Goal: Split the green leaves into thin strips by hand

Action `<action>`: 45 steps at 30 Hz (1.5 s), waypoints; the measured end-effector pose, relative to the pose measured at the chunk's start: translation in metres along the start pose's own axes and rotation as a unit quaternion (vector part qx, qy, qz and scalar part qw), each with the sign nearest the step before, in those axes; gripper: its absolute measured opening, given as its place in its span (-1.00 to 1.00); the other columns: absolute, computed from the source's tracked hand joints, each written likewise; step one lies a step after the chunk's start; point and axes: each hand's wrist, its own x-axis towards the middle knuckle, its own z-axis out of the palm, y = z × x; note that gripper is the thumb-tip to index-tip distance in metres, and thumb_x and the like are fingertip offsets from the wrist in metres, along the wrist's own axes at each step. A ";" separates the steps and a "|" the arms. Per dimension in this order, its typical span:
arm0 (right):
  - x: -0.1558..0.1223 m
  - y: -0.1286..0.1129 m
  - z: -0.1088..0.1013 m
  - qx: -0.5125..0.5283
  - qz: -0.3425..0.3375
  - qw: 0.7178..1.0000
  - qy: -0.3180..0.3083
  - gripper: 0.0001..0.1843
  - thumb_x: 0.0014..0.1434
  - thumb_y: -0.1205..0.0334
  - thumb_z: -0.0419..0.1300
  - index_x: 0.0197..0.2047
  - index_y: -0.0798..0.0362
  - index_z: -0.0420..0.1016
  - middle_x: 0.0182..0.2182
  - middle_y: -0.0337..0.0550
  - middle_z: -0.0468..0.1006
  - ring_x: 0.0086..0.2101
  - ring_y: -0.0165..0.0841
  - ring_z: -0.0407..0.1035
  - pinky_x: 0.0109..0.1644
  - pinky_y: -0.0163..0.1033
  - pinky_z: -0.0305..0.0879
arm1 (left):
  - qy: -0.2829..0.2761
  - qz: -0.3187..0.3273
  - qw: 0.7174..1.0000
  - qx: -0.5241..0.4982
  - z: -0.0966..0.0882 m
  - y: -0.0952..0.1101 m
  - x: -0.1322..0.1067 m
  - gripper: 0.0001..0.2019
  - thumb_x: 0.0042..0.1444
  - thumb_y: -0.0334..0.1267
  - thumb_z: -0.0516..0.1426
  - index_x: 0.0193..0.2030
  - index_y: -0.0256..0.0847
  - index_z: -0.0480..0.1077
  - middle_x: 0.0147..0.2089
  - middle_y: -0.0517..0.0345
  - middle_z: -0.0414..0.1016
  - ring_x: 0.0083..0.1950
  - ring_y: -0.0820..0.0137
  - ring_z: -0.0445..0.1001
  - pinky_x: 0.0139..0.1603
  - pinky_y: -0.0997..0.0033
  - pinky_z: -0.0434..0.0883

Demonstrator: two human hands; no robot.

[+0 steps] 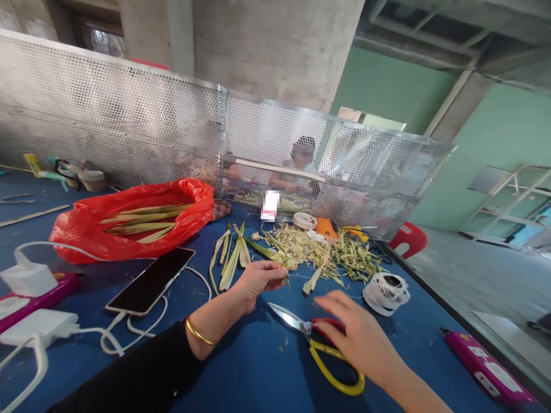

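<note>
My left hand [262, 281], with a gold bangle at its wrist, is pinched on a small green and pale leaf piece [284, 280]; its far end blends into the scraps behind. My right hand [350, 330] is over the scissors [306, 327], thumb and fingers apart, slightly blurred. Those scissors lie on the blue table with one red and one yellow handle, and the right thumb overlaps the red one; whether it touches cannot be told. Beyond both hands lies a pile of dried leaf scraps [297, 238], with greener bits [355, 255] on its right.
Long leaf strips [235, 258] lie left of the pile. A red plastic bag [129, 198] holds more. A white string roll [386, 293] stands right. Nearby are a phone [150, 281], cables, chargers and a purple device [486, 367]. Behind a perforated metal screen [275, 132] sit two people.
</note>
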 end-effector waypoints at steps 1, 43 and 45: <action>0.009 -0.001 -0.001 0.045 0.031 0.997 0.061 -0.65 0.16 0.11 0.08 0.02 -0.07 0.38 -0.10 -0.07 0.41 -0.17 -0.25 0.38 -0.13 -0.20 0.32 | -0.014 0.002 1.000 0.007 0.002 -0.001 -0.001 -0.69 -0.36 -0.15 0.37 -0.53 -0.27 0.40 -0.54 0.23 0.41 -0.48 0.51 0.38 -0.32 0.47 0.31; 0.060 0.017 0.011 -0.102 -0.027 0.989 0.105 -0.71 0.26 0.14 -0.01 -0.40 0.04 0.42 -0.47 -0.18 0.53 -0.40 -0.36 0.38 -0.23 -0.30 0.12 | 0.005 0.197 0.856 0.478 -0.009 0.022 -0.005 -0.78 0.02 -0.18 0.05 -0.33 -0.15 0.49 -0.45 0.22 0.54 -0.39 0.37 0.48 -0.36 0.47 0.29; 0.049 0.015 0.032 -0.116 -0.091 0.989 0.001 -0.72 0.24 0.13 0.02 -0.43 0.04 0.41 -0.48 -0.19 0.53 -0.41 -0.37 0.39 -0.24 -0.29 0.11 | 0.036 0.213 0.794 0.568 -0.016 0.042 -0.013 -0.80 0.01 -0.22 0.06 -0.35 -0.11 0.51 -0.43 0.23 0.54 -0.35 0.38 0.48 -0.33 0.47 0.25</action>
